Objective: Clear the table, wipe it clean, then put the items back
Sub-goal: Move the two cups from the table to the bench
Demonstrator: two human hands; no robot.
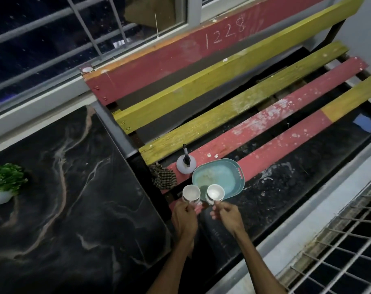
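— White ceramic, by the look of it: a person holds two mugs above a slatted bench, one in each hand. The left hand (185, 217) grips the left mug (191, 193); the right hand (227, 215) pinches the right mug (215, 193), fingers curled low on each, apparently at the handles.

— Where do the mugs sit in the scene?

— Both hang at the near edge of a teal tray (229, 177) that rests on the bench (265, 122), beside the dark marble table (74, 209). A spray bottle (185, 164) and a checked cloth (163, 178) lie just left of the tray; a potted plant (5, 183) remains on the table.

— Which way do the mugs point?

— Mouths up toward the camera, long axes roughly upright, tipped slightly away. Both look empty.

— And how are they likely to handle?

— Rigid, light enough for one hand each, but breakable — a knock together or against the tray rim could chip them. The handle seems the safest hold; glazed sides may slip.
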